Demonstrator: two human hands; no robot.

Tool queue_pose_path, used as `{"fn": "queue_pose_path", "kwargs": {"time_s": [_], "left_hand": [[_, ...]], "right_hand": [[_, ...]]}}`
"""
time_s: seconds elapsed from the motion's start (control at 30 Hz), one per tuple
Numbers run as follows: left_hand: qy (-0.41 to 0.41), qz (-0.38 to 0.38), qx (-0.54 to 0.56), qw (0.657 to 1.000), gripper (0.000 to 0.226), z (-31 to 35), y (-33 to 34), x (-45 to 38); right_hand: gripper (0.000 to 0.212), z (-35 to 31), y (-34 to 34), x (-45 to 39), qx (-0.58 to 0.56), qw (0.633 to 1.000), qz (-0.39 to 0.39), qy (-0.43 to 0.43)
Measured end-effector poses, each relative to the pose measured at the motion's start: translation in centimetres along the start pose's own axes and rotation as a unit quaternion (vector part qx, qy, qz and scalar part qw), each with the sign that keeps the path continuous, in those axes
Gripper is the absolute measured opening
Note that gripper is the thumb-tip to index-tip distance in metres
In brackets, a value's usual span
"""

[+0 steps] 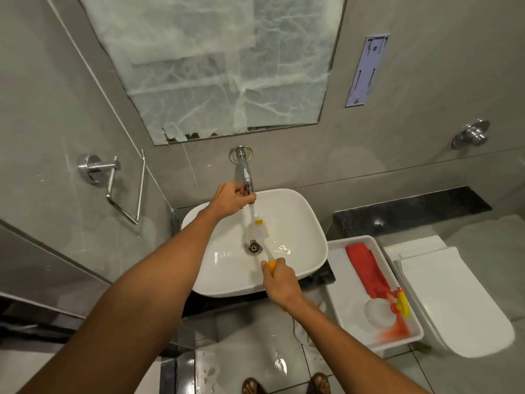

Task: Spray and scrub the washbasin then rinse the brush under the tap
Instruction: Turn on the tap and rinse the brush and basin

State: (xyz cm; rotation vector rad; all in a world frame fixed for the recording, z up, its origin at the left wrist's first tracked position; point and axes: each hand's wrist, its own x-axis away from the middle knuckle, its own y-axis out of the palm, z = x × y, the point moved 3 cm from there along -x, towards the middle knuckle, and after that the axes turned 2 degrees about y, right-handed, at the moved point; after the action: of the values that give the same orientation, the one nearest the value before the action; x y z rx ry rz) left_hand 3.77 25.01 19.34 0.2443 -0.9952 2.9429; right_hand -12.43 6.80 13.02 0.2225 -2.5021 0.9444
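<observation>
Frame centre: left hand (228,201) grips chrome wall tap (246,177); right hand (279,277) clasps yellow-handled white-bristled brush (257,231) mid-bowl of the white ceramic washbasin (301,223), rims clear.

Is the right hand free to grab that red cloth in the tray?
Probably not yet: the right hand is closed around the brush handle over the basin. The cloth lies uncovered in the tray just beside it, so nothing blocks the way.
</observation>
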Motion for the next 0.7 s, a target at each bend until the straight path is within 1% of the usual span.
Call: {"fn": "queue_pose_path", "kwargs": {"time_s": [0.13, 0.27, 0.33, 0.4, 0.43, 0.5, 0.6, 0.7], "left_hand": [[0.006, -0.003, 0.003, 1.000, 0.037, -0.2, 0.0, -0.2], [0.005, -0.005, -0.003, 1.000, 0.035, -0.4, 0.0, -0.2], [0.010, -0.005, -0.010, 1.000, 0.030, -0.4, 0.0, -0.2], [0.013, -0.001, -0.018, 1.000, 0.027, -0.4, 0.1, -0.1], [0.013, 0.002, -0.022, 1.000, 0.027, -0.5, 0.1, -0.1], [0.013, 0.011, -0.027, 1.000, 0.027, -0.4, 0.2, 0.0], [0.015, 0.016, -0.024, 0.999, 0.024, -0.5, 0.4, 0.0], [0.010, 0.015, -0.025, 1.000, 0.031, -0.7, 0.4, -0.2]], "right_hand": [[0.049, -0.3, 0.4, 0.1, -0.001, 1.000, 0.007, 0.011], [0.048, -0.5, 0.5, 0.3, -0.014, 1.000, 0.021, 0.012], [0.047, -0.5, 0.6, 0.5, -0.058, 0.998, 0.021, 0.017], [0.046, -0.3, 0.6, 0.7, -0.148, 0.987, -0.015, 0.053], [0.044, -0.2, 0.7, 0.7, -0.213, 0.973, -0.047, 0.079], [0.038, 0.0, 0.6, 0.7, -0.354, 0.920, -0.114, 0.127], [0.037, 0.2, 0.3, 0.6, -0.534, 0.802, -0.188, 0.191], [0.040, 0.7, -0.1, 0.3, -0.650, 0.691, -0.229, 0.218]]}}
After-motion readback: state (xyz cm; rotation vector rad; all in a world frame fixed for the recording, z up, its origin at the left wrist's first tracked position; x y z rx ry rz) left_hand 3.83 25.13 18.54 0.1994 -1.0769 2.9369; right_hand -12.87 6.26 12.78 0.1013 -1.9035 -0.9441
